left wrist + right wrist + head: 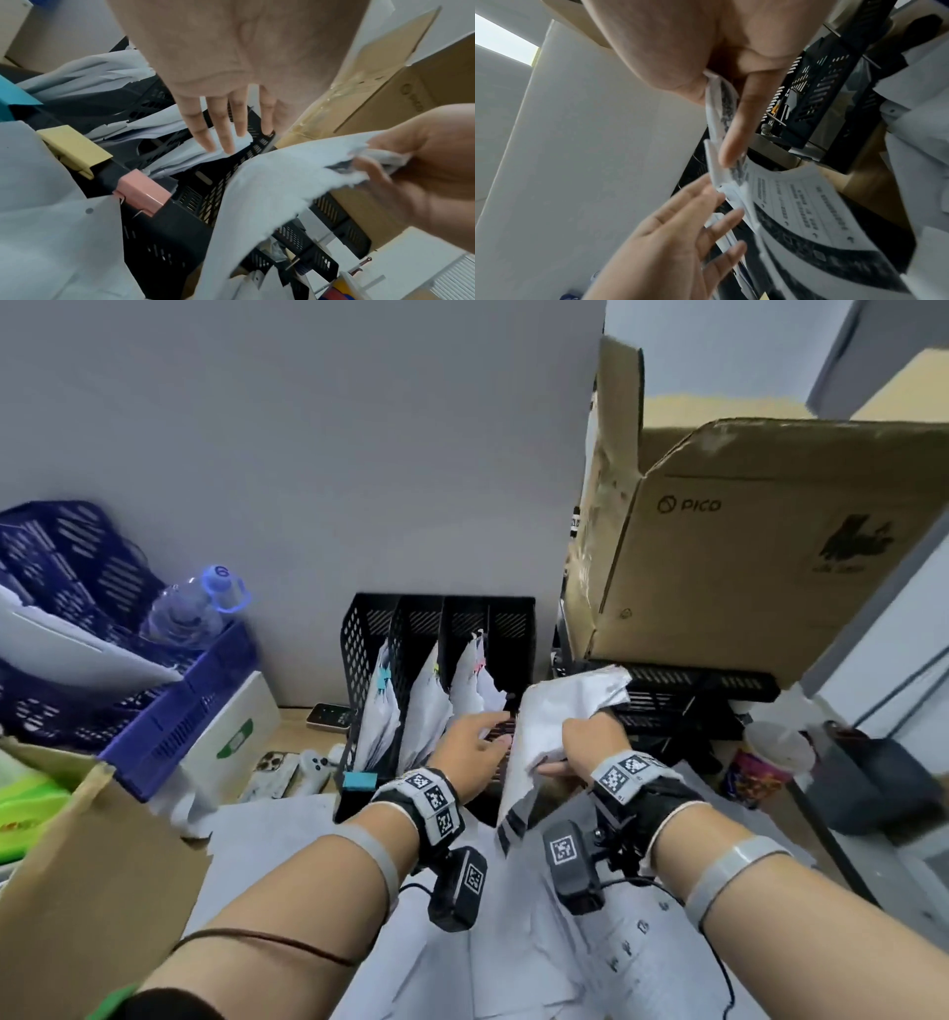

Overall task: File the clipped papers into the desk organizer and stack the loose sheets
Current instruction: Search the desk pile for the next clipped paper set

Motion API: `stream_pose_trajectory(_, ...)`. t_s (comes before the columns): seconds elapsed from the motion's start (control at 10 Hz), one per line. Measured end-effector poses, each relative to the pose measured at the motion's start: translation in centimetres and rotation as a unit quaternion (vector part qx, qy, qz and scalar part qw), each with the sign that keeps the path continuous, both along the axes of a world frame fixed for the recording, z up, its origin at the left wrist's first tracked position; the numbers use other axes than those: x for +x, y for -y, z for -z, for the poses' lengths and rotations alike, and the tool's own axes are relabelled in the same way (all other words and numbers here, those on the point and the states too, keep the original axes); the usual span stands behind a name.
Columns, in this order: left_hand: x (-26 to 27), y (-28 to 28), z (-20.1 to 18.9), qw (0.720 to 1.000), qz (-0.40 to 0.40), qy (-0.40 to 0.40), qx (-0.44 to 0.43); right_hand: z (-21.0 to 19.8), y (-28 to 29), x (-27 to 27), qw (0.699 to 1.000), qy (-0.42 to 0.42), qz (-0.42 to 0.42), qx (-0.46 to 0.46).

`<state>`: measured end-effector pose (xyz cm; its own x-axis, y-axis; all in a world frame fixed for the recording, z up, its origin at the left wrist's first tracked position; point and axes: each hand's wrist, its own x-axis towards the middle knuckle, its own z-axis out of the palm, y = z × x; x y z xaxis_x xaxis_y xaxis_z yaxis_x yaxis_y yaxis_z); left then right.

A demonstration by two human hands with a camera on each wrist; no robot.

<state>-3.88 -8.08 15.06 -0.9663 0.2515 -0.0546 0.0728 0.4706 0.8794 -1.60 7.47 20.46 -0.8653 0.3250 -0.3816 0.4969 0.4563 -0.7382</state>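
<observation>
Head view shows the black desk organizer (441,670) standing against the wall, with clipped bundles already in its left three slots (you can spot a blue clip (382,683) on the leftmost bundle, plus yellow and pink ones further right). So most of the filing looks done.

Right hand (590,742) has a bunch of papers (554,726) pinched between thumb and fingers, held up just in front of the organizer's rightmost slot. No clip shows on that bunch in any view, so whether it's a clipped set or loose sheets I can't tell. Left hand (470,737) has nothing in its grip: fingers are straight and spread, reaching at the edge of the third slot's papers, seemingly holding them aside.

What's left, judging from this: get that bunch into the last slot (if it belongs there), then deal with the loose sheets (513,942) spread over the desk under the forearms. Those are overlapping at odd angles, not stacked at all yet, so that half of the job hasn't started.
</observation>
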Motion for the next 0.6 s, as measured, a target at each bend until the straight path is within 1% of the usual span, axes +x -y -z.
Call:
stream_pose_trajectory(0.1,-2.4,1.4,1.6,0.989,0.003,0.026,-0.147,-1.1,0.8,-1.0,1.0,-0.005,-0.021,-0.021)
stream_pose_trajectory(0.2,-4.0,2.0,3.1,0.968,0.068,0.06,-0.233,-0.6,1.4,-2.3,0.993,-0.032,0.075,-0.089)
stream_pose_trajectory(0.3,-4.7,2.6,3.6,0.948,0.099,0.056,-0.296,-1.0,2.2,-2.8,0.997,-0.044,0.011,-0.056)
stream_pose_trajectory(0.4,-4.8,3.8,4.0,0.939,0.054,0.074,-0.333,-1.3,2.8,-3.1,0.999,-0.03,-0.014,-0.039)
stream_pose_trajectory(0.5,-5.1,5.1,4.4,0.927,0.031,0.039,-0.371,-1.4,4.2,-3.6,0.999,-0.028,-0.036,-0.023)
stream_pose_trajectory(0.6,-5.6,6.6,4.8,0.932,0.027,0.035,-0.36,-1.1,5.3,-4.6,0.998,-0.03,-0.05,-0.017)
